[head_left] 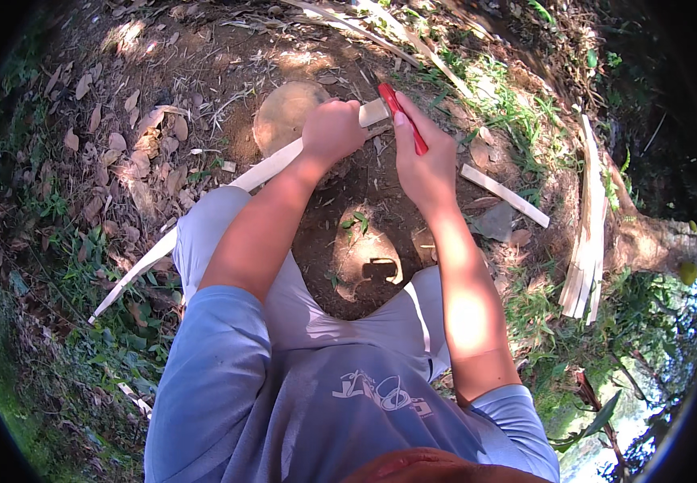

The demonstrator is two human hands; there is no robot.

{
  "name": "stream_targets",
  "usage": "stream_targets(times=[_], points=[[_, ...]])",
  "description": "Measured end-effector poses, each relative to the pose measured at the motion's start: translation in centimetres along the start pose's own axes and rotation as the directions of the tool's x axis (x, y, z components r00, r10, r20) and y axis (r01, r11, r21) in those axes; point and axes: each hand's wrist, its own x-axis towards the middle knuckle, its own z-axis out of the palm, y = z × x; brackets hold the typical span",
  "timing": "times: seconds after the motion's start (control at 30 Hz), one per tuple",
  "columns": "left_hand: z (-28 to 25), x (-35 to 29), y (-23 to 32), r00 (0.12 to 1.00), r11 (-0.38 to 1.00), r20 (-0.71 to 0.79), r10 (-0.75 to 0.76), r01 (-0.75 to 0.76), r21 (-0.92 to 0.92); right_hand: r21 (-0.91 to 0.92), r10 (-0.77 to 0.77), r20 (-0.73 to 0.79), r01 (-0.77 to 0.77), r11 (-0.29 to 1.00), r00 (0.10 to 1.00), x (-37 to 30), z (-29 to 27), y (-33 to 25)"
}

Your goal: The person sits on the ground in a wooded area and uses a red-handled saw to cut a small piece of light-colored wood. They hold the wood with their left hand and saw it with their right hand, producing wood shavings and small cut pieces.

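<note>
Two hands: both occupied, near each other, not touching.
Left hand: clenched around a long, pale, flat wooden strip, close to its far end.
Right hand: wrapped about a red-handled knife with a narrow dark blade; thumb laid along the handle, beside the strip's end.
Blade contact: too small to tell whether the edge meets the wood.
Strip position: held aslant in front of the body, running back to the left knee; a pale length in line with it shows beyond, tapering over the leaf litter.
Round, cut wooden block: on the brown soil, just beyond the strip, left of the left hand.
Short, pale, straight-edged wooden piece: lying loose, right of the right forearm.
Grey, angular, flat stone-like piece: near that short piece.
Bundle of pale, thin strips: on the ground at far right, well apart from the hands.
Long pale strips: lying at upper right.
Progress, judged: strip in hand seems mid-work, its held end not yet parted; short piece is separate; whether the bundle is finished or awaiting work cannot be told.
</note>
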Motion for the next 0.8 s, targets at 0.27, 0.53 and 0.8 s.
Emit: stream_targets(times=[0.27,0.53,0.8], points=[[-0.8,0.4,-0.5,0.998,0.997,0.039,-0.058,0.060,-0.047,0.166,0.093,0.066,-0.103,0.981,0.993,-1.7,-1.7,3.5],[1.0,0.6,-1.1,1.000,1.000,-0.028,0.003,-0.003,-0.009,-0.147,0.125,0.065,-0.115,0.982,0.990,-17.7,-13.2,0.4],[0.3,0.4,-0.5,0.999,1.000,-0.034,-0.025,0.025,0.014,-0.207,0.121,0.133,-0.092,0.974,0.984,-19.3,-18.3,-9.6]])
